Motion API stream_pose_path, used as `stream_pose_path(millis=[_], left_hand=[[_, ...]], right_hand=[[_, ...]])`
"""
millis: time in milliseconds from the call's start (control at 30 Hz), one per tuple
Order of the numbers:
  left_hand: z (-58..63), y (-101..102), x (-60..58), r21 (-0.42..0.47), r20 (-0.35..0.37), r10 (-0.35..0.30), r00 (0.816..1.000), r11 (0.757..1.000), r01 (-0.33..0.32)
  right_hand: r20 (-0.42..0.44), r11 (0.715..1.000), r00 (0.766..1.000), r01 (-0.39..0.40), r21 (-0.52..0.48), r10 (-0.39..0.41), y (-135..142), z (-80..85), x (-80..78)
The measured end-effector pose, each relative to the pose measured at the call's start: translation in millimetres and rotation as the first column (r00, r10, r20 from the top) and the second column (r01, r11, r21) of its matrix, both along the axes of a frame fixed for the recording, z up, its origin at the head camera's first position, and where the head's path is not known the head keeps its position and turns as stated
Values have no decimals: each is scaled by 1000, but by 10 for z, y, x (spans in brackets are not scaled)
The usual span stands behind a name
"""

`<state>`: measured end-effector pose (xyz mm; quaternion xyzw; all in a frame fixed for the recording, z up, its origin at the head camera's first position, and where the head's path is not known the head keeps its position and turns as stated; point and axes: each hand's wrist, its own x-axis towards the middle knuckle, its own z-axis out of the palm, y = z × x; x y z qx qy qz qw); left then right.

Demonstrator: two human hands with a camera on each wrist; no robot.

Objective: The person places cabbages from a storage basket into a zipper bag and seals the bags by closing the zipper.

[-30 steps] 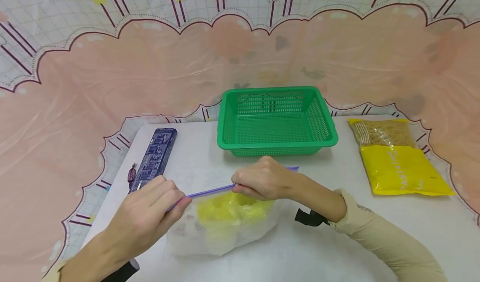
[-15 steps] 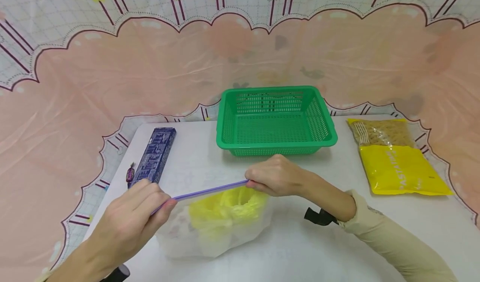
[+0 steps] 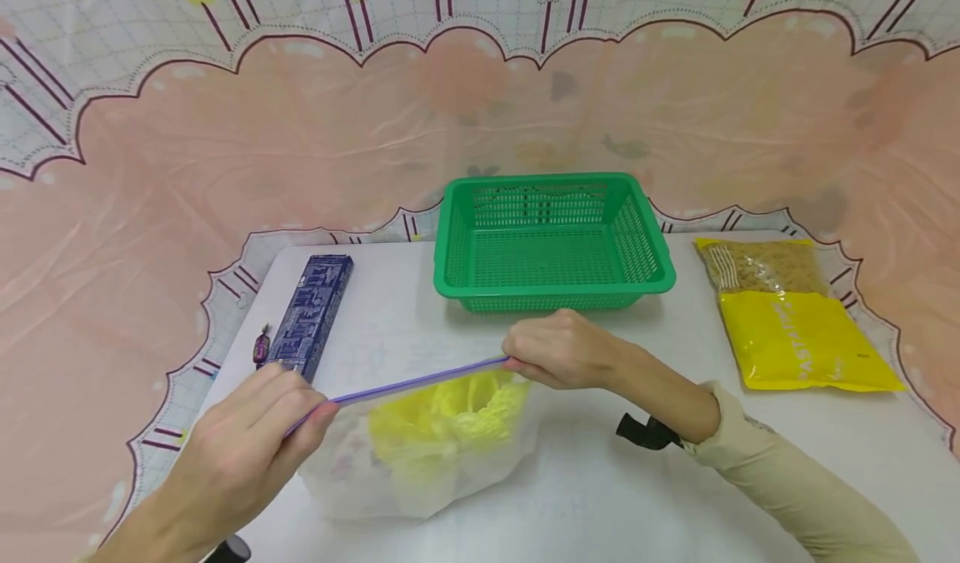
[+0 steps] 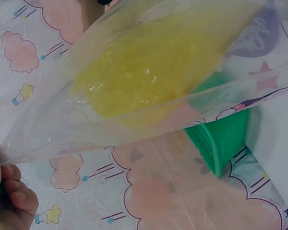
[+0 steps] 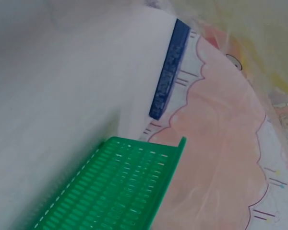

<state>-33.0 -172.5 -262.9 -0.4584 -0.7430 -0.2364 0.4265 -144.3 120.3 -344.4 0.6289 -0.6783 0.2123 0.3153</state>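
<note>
A translucent zip bag with a purple zip strip is stretched between both hands over the white table. Crumpled yellow material shows through its side; the kind is not clear. My left hand pinches the strip's left end between thumb and fingers. At the other end, my right hand grips the strip, covering its tip. In the left wrist view, the left hand shows at the lower left, with the bag drawn taut from it. The right wrist view does not show the right hand.
Beyond the hands stands a green plastic basket. A dark blue box and a small wrapped candy lie at left, close to the left hand. On the right is a yellow pasta packet. A patterned cloth hangs behind.
The hands have moved apart, left hand to the left and right hand to the right along the strip. The bag has shifted left, and the strip's end no longer shows beyond the right hand.
</note>
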Motion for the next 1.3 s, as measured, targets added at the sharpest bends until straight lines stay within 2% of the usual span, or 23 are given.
stream_pose_path(millis=[367, 500, 700, 800, 1100, 1300], left_hand=[[-3, 12, 8, 14, -17, -15, 1000, 1000, 15], [-9, 13, 11, 13, -14, -10, 1000, 1000, 10], [-5, 17, 13, 8, -21, -8, 1000, 1000, 8], [-11, 13, 10, 11, -24, -9, 1000, 1000, 9], [-59, -103, 0, 73, -20, 17, 1000, 997, -15], [-44, -72, -2, 93, -46, 3, 999, 996, 1]], right_hand=[[-66, 998, 998, -26, -54, 22, 91, -16, -37], [-70, 999, 998, -3, -46, 0, 158, -21, -44], [-127, 998, 990, 59, -22, -61, 255, -21, -38], [-130, 998, 989, 63, -22, -65, 299, -38, -46], [-35, 994, 997, 68, -82, -71, 495, -84, -99], [65, 995, 996, 66, -75, -61, 615, -88, -72]])
